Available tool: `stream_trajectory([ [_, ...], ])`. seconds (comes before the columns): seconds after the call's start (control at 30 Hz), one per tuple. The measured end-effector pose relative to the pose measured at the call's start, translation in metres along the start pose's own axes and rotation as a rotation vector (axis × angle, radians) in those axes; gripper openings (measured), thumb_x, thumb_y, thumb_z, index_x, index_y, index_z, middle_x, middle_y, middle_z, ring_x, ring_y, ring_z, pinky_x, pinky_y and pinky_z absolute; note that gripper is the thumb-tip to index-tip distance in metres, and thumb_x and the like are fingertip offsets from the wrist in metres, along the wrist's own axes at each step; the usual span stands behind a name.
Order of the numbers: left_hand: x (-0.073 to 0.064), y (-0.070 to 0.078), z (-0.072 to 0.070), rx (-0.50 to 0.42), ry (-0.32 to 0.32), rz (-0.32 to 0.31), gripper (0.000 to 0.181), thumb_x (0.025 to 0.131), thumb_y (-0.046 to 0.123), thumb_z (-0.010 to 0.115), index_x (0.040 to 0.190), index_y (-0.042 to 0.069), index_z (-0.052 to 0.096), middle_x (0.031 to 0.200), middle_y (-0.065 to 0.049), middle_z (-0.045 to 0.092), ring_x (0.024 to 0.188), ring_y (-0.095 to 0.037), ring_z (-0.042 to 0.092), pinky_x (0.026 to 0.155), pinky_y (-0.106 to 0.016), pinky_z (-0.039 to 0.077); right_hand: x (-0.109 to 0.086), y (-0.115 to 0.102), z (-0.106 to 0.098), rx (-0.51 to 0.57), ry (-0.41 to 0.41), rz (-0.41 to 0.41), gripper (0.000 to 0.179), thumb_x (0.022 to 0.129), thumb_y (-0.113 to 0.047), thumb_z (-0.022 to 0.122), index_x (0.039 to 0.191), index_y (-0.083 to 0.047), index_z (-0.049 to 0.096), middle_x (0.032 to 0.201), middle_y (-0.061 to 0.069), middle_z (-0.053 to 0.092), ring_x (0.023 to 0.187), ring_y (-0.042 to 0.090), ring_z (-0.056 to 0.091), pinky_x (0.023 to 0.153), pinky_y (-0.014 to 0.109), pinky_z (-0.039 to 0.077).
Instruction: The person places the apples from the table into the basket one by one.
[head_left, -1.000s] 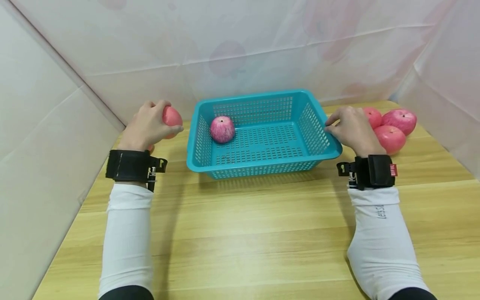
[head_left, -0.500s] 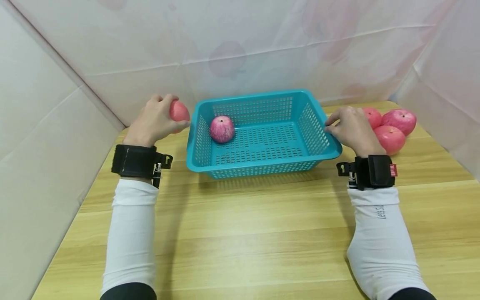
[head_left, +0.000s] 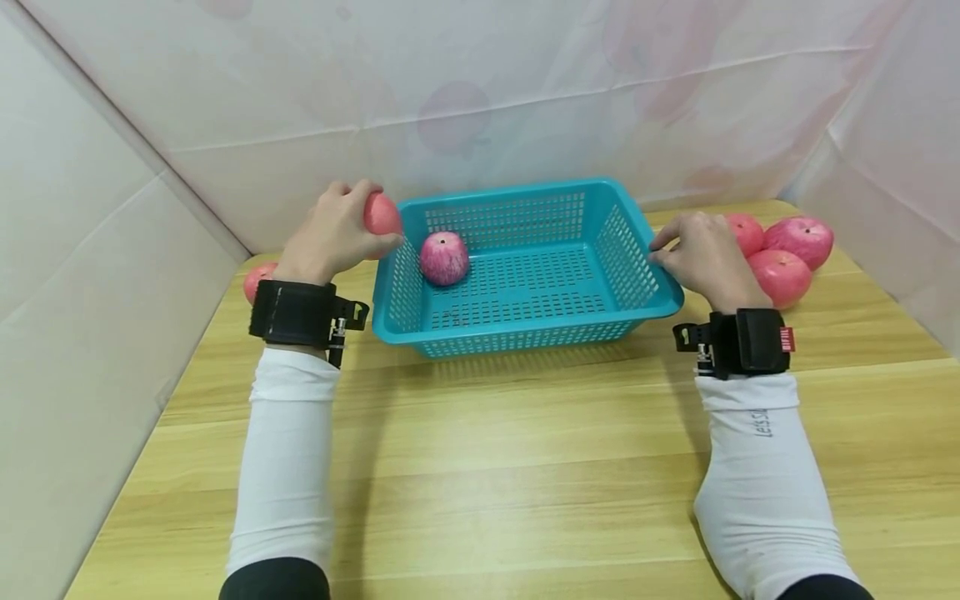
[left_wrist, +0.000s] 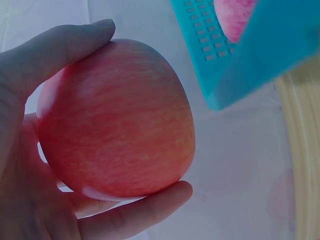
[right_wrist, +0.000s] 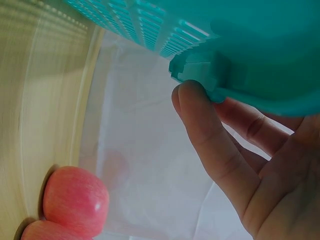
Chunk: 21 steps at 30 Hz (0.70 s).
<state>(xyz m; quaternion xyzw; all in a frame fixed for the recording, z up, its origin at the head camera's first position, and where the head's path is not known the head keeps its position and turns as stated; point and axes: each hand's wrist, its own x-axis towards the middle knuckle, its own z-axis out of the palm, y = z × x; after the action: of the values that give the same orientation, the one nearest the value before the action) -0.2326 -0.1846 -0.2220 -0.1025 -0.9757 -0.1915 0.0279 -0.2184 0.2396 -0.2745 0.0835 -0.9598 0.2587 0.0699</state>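
My left hand (head_left: 336, 229) grips a red apple (left_wrist: 117, 120), thumb on one side and fingers curled around the other. In the head view that apple overlaps the left rim of a turquoise plastic basket (head_left: 517, 329). Inside the basket, near its left end, sits a striped pink-red apple (head_left: 444, 259). At the basket's right rim, my right hand (head_left: 708, 257) pinches the edge between thumb and fingers, as the right wrist view (right_wrist: 215, 130) also shows from below.
Several apples (head_left: 780, 277) lie grouped beyond my right hand on the wooden table (head_left: 525, 467). Another red apple (head_left: 258, 280) is partly hidden behind my left wrist. Pale cloth walls (head_left: 510, 100) enclose the table at the back and sides.
My left hand has moved right with its apple, from the table's left side to the basket's left rim, uncovering another apple behind the wrist. The right hand and basket stay put.
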Motion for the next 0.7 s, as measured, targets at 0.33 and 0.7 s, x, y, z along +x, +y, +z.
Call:
stream_trajectory([
  [0.33,0.005,0.008,0.003,0.012,-0.02,0.008,0.075,0.092,0.036,0.07,0.155,0.014,0.037,0.142,-0.025,0.041,0.117,-0.042,0.049,0.088,-0.063,0.052,-0.001,-0.001,0.0,0.007,-0.004,0.0,0.021,0.095,0.0,0.065,0.108,0.016,0.07,0.117,0.037,0.06,0.091,0.051,0.066,0.069,0.051,0.059],
  [0.7,0.013,0.016,0.008,0.018,-0.035,0.025,0.074,0.089,0.037,0.07,0.153,0.015,0.039,0.141,-0.023,0.041,0.113,-0.041,0.052,0.087,-0.062,0.052,-0.001,0.001,0.0,0.002,-0.004,0.0,0.022,0.095,0.0,0.065,0.108,0.017,0.069,0.117,0.038,0.06,0.091,0.052,0.066,0.068,0.052,0.059],
])
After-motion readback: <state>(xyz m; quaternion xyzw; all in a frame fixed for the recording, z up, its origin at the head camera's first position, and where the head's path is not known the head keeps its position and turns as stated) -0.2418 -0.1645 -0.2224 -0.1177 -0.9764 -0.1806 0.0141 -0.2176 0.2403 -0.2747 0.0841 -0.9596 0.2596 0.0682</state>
